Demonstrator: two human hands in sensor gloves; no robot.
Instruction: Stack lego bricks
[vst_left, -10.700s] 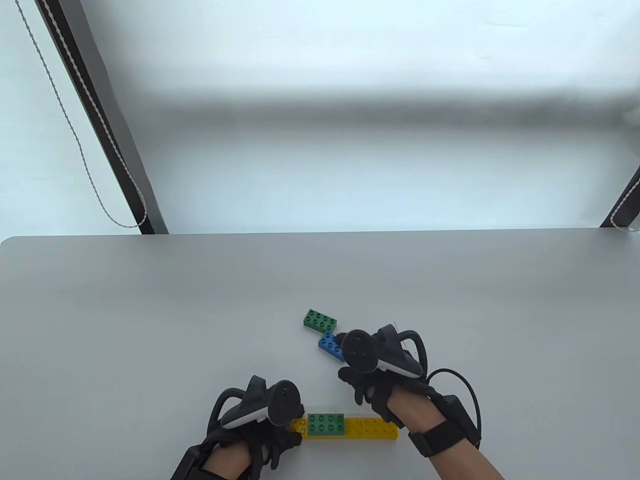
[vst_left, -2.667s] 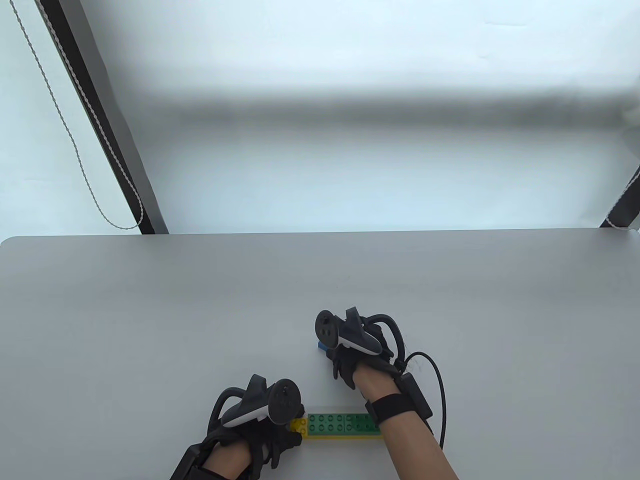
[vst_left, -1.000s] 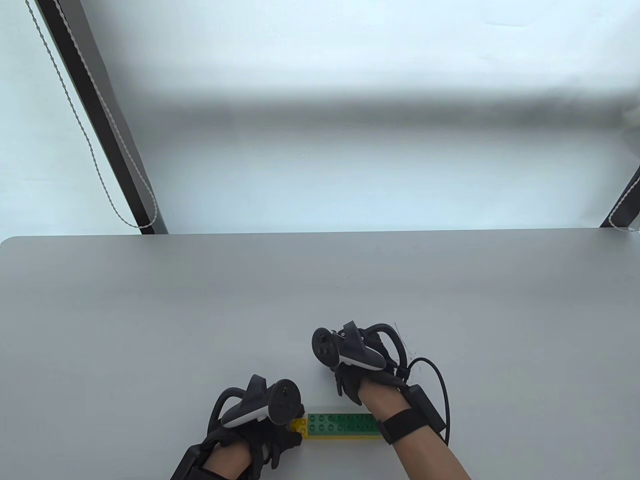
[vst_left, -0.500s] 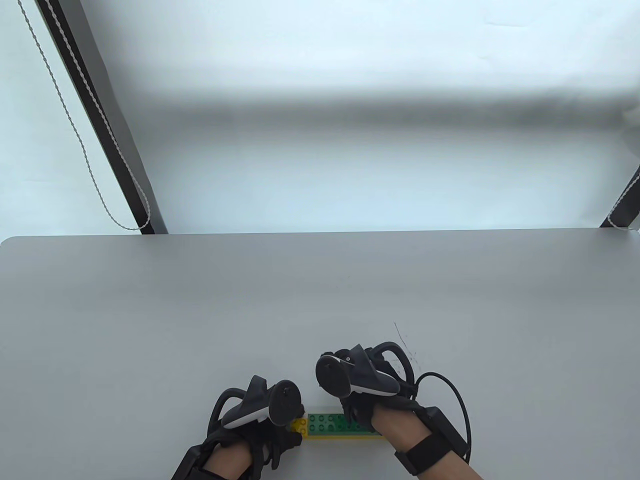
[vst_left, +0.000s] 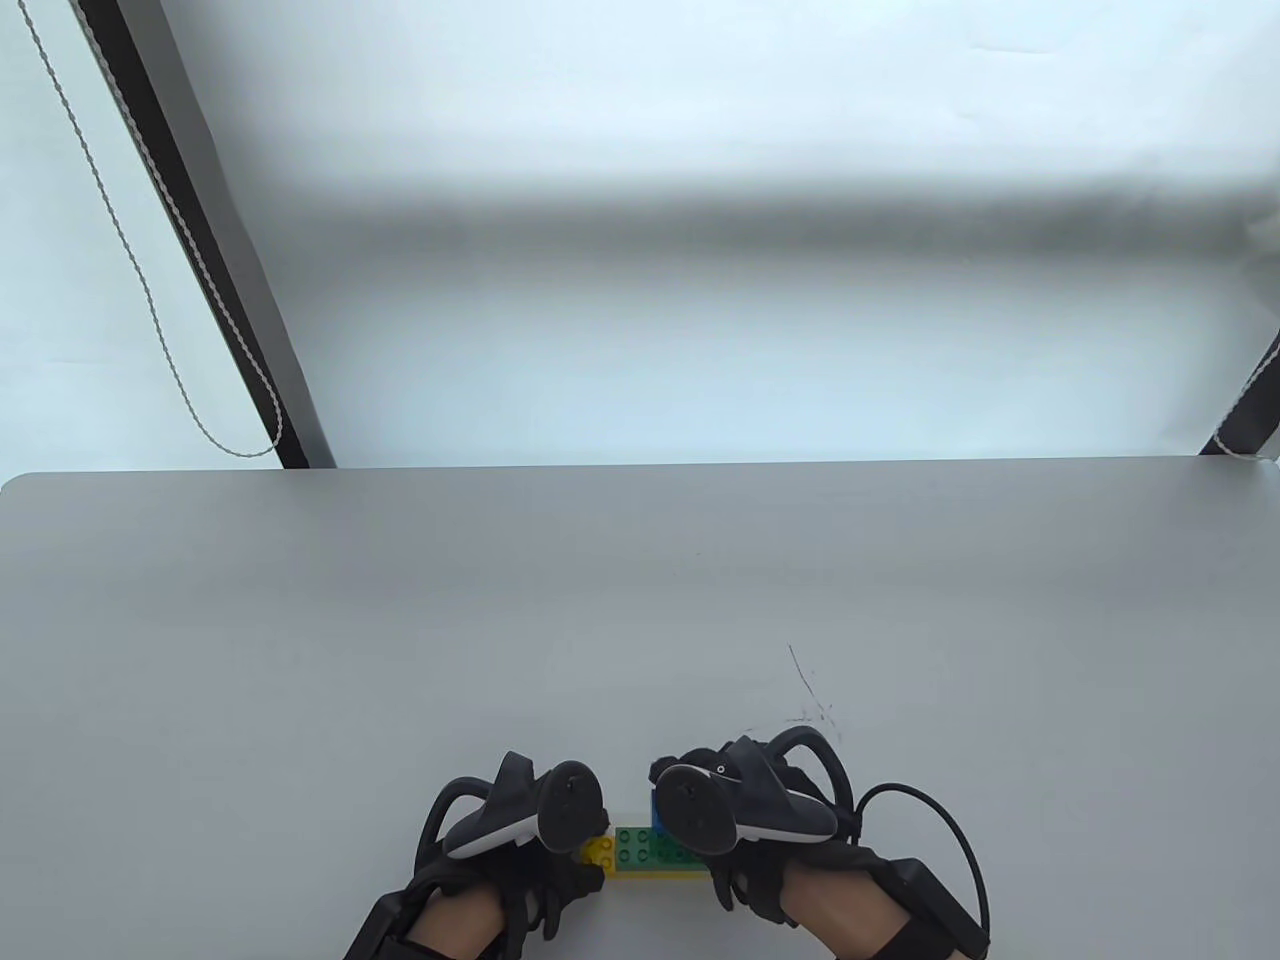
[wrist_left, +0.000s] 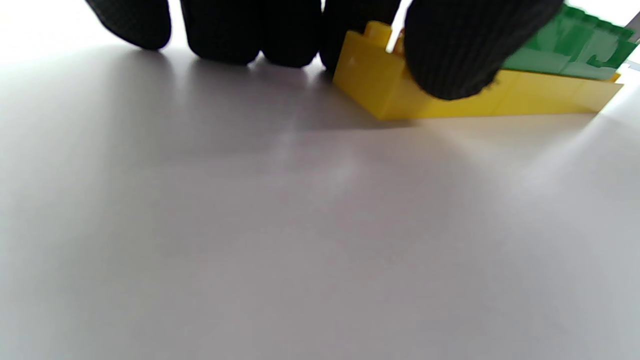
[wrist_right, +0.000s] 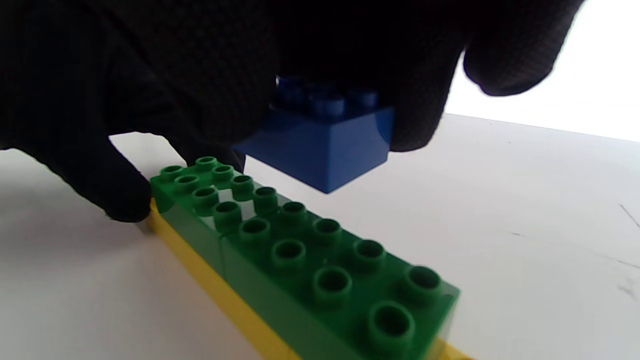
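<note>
We pinch the blue brick (wrist_right: 320, 145) in our right hand (vst_left: 745, 815), clear above the green bricks (wrist_right: 300, 250) on the yellow base (wrist_left: 450, 100), whose long axis runs nine to three and whose nine o'clock end our left hand (vst_left: 510, 830) grips.

A blue brick (wrist_right: 325, 145), green bricks (wrist_right: 310, 250) on a yellow brick (wrist_left: 450, 95), black-gloved hands, grey table (vst_left: 400, 620).

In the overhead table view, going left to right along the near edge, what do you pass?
Left hand in black sensor glove → exposed end of the long yellow base brick → green bricks stacked on it → small blue brick → right hand in black glove.
</note>
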